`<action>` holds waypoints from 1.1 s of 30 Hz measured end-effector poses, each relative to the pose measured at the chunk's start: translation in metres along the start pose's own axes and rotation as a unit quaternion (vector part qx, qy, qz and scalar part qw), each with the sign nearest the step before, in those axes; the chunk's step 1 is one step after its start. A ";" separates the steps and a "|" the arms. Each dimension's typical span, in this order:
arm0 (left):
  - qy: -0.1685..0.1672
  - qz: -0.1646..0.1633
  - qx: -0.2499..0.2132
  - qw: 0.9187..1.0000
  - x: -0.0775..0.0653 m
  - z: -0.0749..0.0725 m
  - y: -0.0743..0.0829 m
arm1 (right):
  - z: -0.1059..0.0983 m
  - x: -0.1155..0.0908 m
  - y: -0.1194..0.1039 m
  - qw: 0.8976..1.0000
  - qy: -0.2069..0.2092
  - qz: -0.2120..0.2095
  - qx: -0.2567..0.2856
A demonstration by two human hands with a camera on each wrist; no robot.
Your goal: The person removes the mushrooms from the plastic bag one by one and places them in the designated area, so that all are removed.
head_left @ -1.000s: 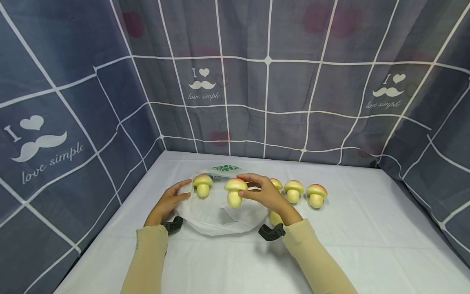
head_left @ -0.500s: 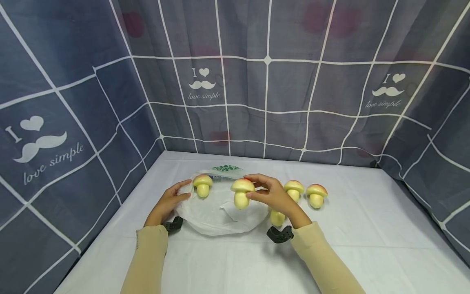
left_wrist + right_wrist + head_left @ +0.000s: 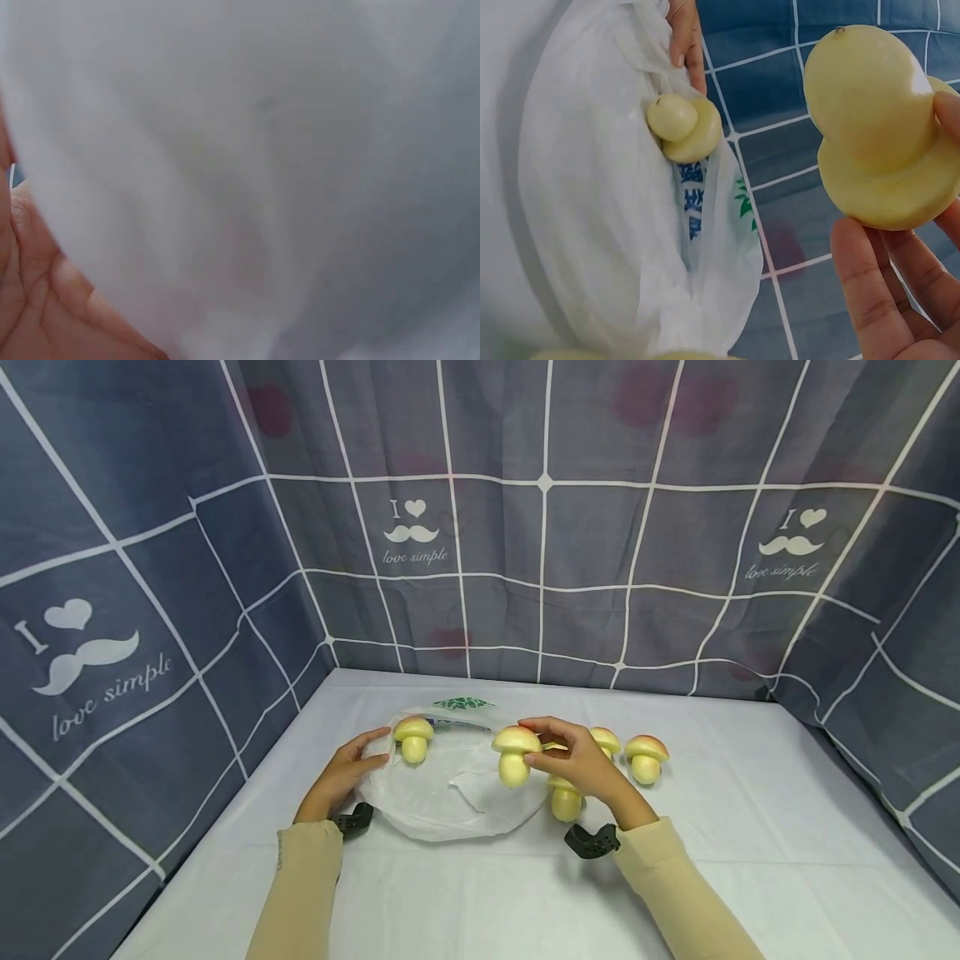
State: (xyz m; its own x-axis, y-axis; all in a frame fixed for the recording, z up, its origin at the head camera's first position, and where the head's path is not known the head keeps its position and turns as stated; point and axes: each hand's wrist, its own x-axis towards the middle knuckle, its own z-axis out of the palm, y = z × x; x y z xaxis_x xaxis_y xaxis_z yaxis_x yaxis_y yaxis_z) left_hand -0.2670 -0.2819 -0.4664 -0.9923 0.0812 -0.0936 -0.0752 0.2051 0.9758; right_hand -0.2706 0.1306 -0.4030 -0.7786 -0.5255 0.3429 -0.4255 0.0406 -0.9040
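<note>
Head view: a dark curtain [image 3: 495,531] fills the upper frame, reading "love simple"; below centre lies a white plastic bag [image 3: 431,802]; at its left edge the left hand [image 3: 342,775] touches it, thumb and fingers spread wide. Right of centre, the right hand [image 3: 581,763] pinches a yellow mushroom [image 3: 515,757]; cap up, stem down, long axis nearly vertical.

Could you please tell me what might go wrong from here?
The held mushroom might slip, since the right hand grips its smooth surface with the fingers. The thin white bag could crumple or shift under the left hand. The right wrist might also bump the nearby mushroom.
</note>
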 end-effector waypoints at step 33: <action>0.003 -0.007 -0.001 1.000 0.001 0.000 0.005 | -0.051 -0.035 0.017 0.998 0.035 0.043 -0.013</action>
State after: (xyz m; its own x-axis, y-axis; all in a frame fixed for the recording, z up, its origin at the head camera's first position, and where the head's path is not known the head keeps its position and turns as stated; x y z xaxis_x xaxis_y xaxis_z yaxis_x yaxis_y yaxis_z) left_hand -0.2679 -0.2804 -0.4618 -0.9917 0.0727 -0.1065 -0.0897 0.2046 0.9747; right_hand -0.2738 0.1927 -0.4172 -0.8425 -0.4589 0.2822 -0.3674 0.1062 -0.9240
